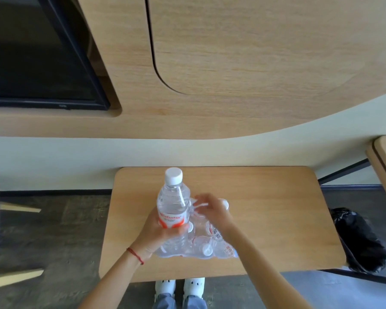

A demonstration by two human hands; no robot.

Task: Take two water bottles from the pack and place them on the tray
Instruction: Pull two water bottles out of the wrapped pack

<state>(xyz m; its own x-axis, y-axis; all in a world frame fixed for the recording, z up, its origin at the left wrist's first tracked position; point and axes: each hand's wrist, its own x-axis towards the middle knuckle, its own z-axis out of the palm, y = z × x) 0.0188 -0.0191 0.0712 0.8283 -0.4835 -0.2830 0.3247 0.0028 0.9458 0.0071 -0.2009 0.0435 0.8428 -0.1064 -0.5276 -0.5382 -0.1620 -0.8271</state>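
Both forearms reach in from the bottom edge, over white shoes [179, 286] on the floor. Beyond them, the largest thing I see is the wooden counter [276, 219], then the plastic-wrapped pack [201, 244] lying near its front edge. My left hand [158, 230] is closed around one water bottle [173, 206], holding it upright and touching the pack's left side. My right hand [212, 214] hovers over the pack's far end with its fingers loosely spread, gripping nothing I can make out; it is blurred. Smallest are the white caps [206, 250] showing through the wrap. I cannot see a tray anywhere, so nothing is placed yet. I judge the risk lies in the torn wrap: a snag on the second bottle could drag the whole pack off the front edge.
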